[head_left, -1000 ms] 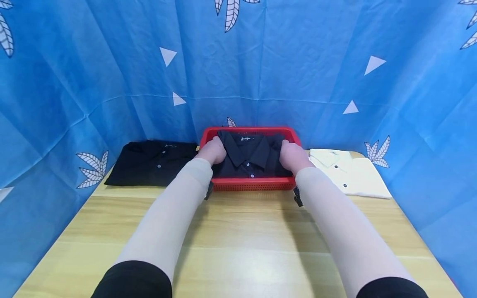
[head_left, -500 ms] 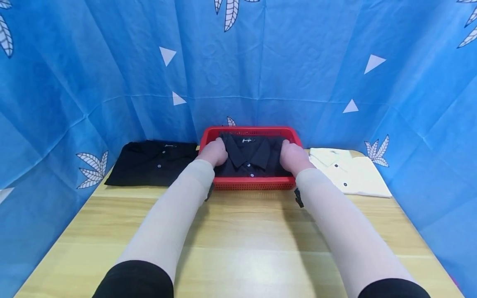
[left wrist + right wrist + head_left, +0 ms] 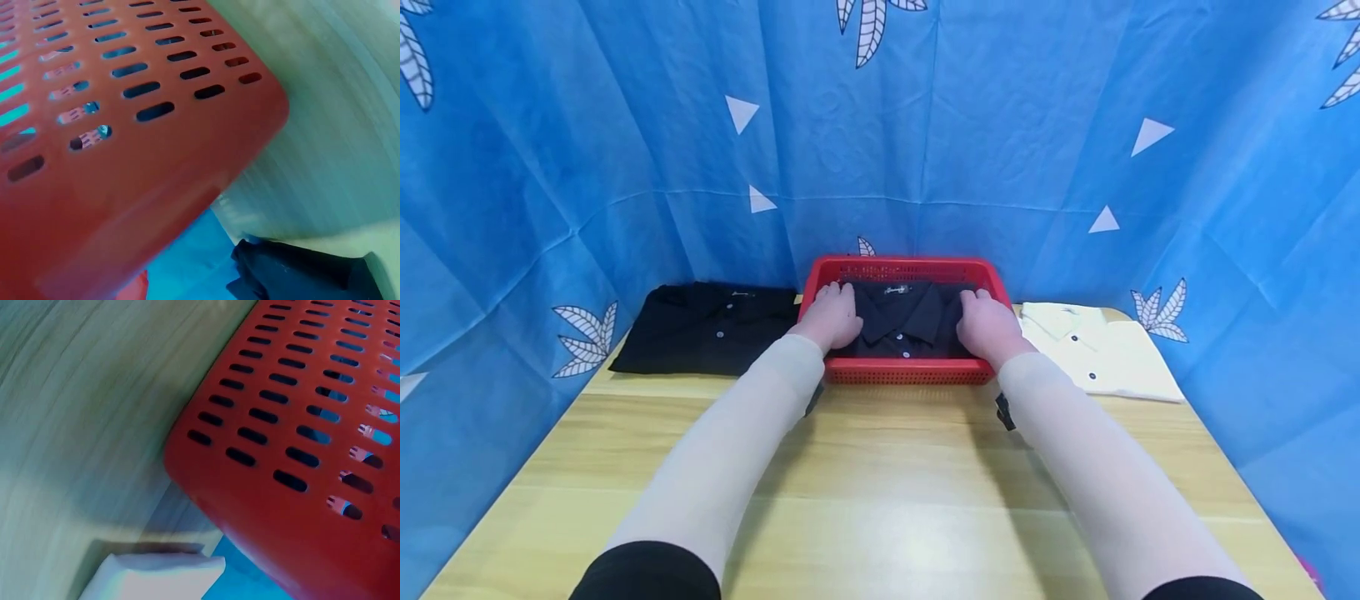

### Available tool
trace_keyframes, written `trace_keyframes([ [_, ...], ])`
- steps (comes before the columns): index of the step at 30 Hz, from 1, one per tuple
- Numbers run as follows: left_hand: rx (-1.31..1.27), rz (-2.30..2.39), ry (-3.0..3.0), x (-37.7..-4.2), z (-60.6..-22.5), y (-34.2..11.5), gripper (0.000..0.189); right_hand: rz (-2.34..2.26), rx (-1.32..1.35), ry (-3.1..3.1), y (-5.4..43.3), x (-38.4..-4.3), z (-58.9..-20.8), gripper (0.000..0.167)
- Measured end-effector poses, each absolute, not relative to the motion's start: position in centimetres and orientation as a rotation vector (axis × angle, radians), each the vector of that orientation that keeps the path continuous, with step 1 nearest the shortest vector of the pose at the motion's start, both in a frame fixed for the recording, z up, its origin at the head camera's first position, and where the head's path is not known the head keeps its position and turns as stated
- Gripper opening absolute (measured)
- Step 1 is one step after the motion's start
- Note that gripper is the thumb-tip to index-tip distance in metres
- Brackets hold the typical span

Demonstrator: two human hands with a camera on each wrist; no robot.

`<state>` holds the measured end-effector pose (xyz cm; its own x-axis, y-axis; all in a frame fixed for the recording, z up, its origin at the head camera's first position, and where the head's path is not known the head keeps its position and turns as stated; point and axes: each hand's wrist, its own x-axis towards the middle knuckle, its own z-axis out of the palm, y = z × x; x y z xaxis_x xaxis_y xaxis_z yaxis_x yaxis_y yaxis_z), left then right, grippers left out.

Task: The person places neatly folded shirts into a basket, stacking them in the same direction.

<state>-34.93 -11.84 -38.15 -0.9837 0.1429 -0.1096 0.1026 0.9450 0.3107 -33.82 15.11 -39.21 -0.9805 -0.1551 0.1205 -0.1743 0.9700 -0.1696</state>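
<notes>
Inside a red perforated plastic basket (image 3: 910, 367) lies a folded black button-up shirt (image 3: 917, 312), collar toward the back. My left hand (image 3: 837, 318) is at the basket's left end, its fingers loosely extended over the shirt's left side. At the opposite end, my right hand (image 3: 985, 327) lies over the shirt's right side with fingers relaxed. Neither hand visibly pinches the cloth, though the fingertips are partly hidden. Both wrist views show only the basket's outer wall (image 3: 144, 194), with the hands out of sight.
Left of the basket is another folded black shirt (image 3: 700, 333), and to the right lies a folded white shirt (image 3: 1120, 358). All stand on a light wooden table (image 3: 895, 467). A blue patterned curtain (image 3: 1000, 125) encloses the back and sides.
Both hands have loosened from the black shirt's edges, and their curled fingers have straightened. The shirt has settled slightly lower into the basket.
</notes>
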Motion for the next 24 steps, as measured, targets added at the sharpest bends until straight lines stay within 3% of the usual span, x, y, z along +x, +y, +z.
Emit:
trace_keyframes([
  [12,0.530,0.466,2.989,-32.6,-37.4,-14.4,0.073,0.472,0.317,-2.917,13.4,-32.3,-38.3,0.054],
  [24,0.495,0.663,3.036,-30.0,-36.3,-19.1,0.064,0.728,0.621,-2.731,8.2,-29.0,-36.7,0.042],
])
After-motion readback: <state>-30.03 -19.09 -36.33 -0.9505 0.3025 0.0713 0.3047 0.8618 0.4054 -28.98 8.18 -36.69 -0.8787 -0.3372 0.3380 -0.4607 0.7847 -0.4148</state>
